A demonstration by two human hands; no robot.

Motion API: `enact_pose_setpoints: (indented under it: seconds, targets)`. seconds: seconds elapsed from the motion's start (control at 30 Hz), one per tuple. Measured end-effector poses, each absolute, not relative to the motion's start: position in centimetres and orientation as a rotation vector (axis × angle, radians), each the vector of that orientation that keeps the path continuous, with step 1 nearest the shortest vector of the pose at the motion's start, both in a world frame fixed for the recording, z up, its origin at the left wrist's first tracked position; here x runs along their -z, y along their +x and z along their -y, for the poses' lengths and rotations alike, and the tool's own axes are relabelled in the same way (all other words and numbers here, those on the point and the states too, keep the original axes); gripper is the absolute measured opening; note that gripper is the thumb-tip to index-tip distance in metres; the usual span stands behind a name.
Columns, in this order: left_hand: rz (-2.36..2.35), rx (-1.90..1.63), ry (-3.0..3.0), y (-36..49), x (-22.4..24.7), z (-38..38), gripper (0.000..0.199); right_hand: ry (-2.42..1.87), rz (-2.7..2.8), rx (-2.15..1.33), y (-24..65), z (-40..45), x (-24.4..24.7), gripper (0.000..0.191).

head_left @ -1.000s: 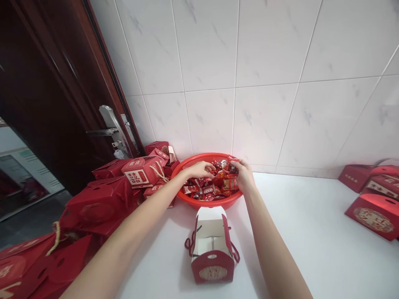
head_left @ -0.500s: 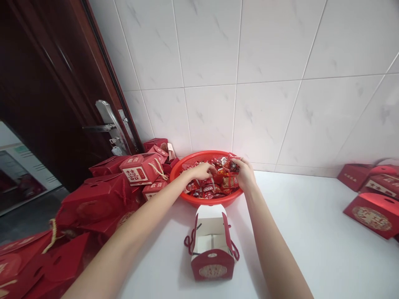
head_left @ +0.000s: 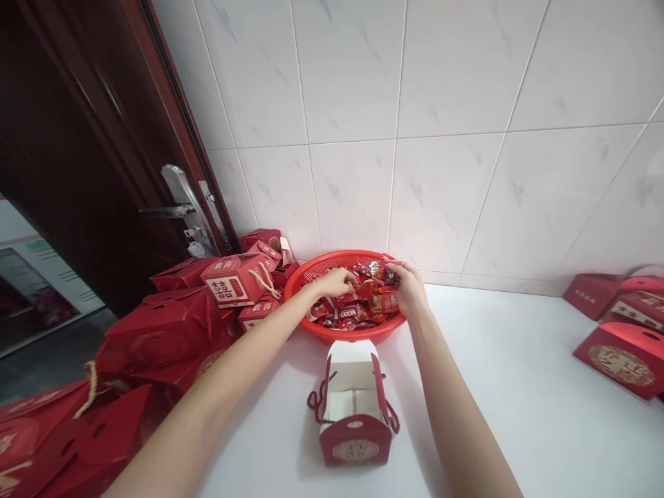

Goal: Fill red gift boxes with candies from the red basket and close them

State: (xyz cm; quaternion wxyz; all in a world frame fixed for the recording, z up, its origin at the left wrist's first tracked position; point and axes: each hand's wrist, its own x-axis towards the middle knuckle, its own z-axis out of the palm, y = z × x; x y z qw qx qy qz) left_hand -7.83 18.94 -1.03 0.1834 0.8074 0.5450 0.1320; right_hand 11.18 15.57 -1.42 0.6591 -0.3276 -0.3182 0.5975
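Both hands reach into a red plastic basket (head_left: 348,337) full of wrapped candies (head_left: 351,315) in red wrappers. My left hand (head_left: 336,282) is over the middle of the candies, its fingers bent down and pinched among them; what they grip is hidden. At the basket's right side my right hand (head_left: 409,287) is closed on wrapped candies (head_left: 390,274), which show between thumb and fingers. In front of the basket stands an open red gift box (head_left: 355,443) with a pale inside and dark red cord handles; its visible floor holds nothing.
A pile of red gift boxes (head_left: 166,332), some with rope handles, lies to the left beside a dark door (head_left: 104,104) with a metal handle (head_left: 181,200). More red boxes (head_left: 620,360) stand at the far right of the white table (head_left: 498,387). A tiled wall (head_left: 353,194) rises behind.
The left hand's fingers have closed more and shifted slightly among the candies. My right hand keeps its grip at the basket's right side. The view has moved very slightly.
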Motion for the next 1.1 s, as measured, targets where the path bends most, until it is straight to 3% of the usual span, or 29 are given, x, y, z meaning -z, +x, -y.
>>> enact_pose_setpoints:
  seconds: [0.47,0.73,1.1]
  targets:
    - [-1.532,-0.854,1.968,-8.32,0.84,-19.46,0.034,-0.750,0.729,-1.333,11.18,-15.48,1.30,0.010]
    - [-1.532,-0.806,1.936,-8.51,0.95,-19.22,0.030,-0.761,0.764,-1.328,11.38,-15.65,1.63,0.017]
    - [-1.541,-0.637,2.154,-8.76,1.34,-18.70,0.041,-0.741,0.764,-1.329,11.38,-15.45,1.51,0.018]
